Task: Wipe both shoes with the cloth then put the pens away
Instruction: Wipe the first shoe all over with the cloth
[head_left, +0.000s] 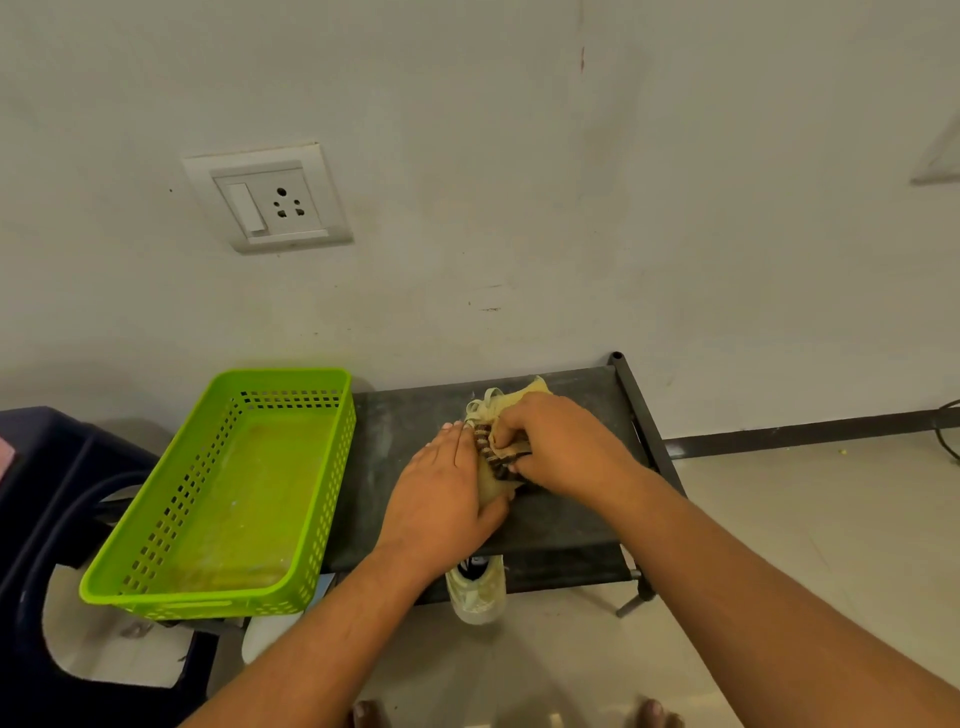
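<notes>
A pale shoe (483, 413) with cream laces lies on the dark rack top (571, 519), mostly covered by my hands. My left hand (447, 488) grips its near side, thumb wrapped underneath. My right hand (561, 447) holds a yellowish cloth (530, 389) bunched with a striped part and presses it onto the shoe. A second pale shoe (478, 590) pokes out from the shelf below the rack top, toe toward me. No pens are visible.
A green perforated basket (291, 597) stands left of the rack, partly on a dark blue stool (41, 493). The wall with a socket plate (267, 197) is close behind. Pale floor tiles spread to the right. My bare toes (660, 714) show at the bottom.
</notes>
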